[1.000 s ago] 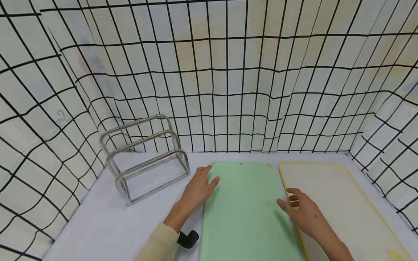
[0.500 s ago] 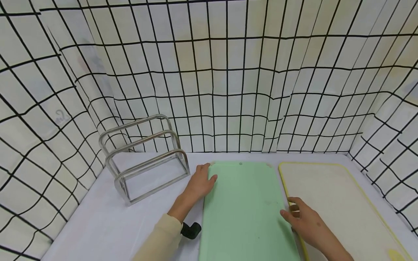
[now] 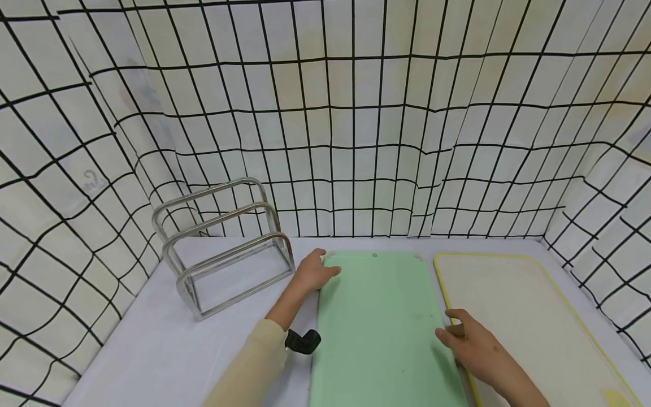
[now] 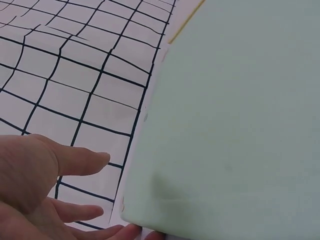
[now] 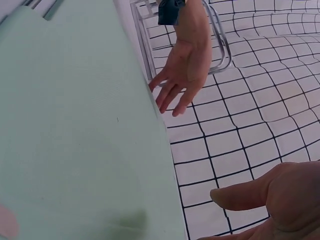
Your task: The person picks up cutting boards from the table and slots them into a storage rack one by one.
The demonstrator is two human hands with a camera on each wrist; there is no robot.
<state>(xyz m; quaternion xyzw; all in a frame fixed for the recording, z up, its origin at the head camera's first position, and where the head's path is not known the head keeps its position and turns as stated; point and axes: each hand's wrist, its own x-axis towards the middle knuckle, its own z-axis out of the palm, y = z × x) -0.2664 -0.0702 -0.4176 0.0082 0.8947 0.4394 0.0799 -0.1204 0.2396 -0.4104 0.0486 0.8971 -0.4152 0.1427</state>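
Observation:
A pale green cutting board lies flat on the white tabletop in the head view. At its far left corner is my left hand, thumb stretched over the surface and fingers along the edge. The left wrist view shows those fingertips right at the rim of the board, the thumb apart from it. By the board's right edge is my right hand, its thumb above the green surface and its fingers lightly bent past the edge. Only its thumb side shows in the right wrist view.
A metal wire rack with several upright loops stands at the left. To the right lies a white cutting board with a yellow rim, partly beneath my right hand. Walls of white cloth with a black grid enclose the back and sides.
My left hand has slid slightly away from me to the far left corner of the green cutting board. My right hand has come a little closer to me. Both boards lie still.

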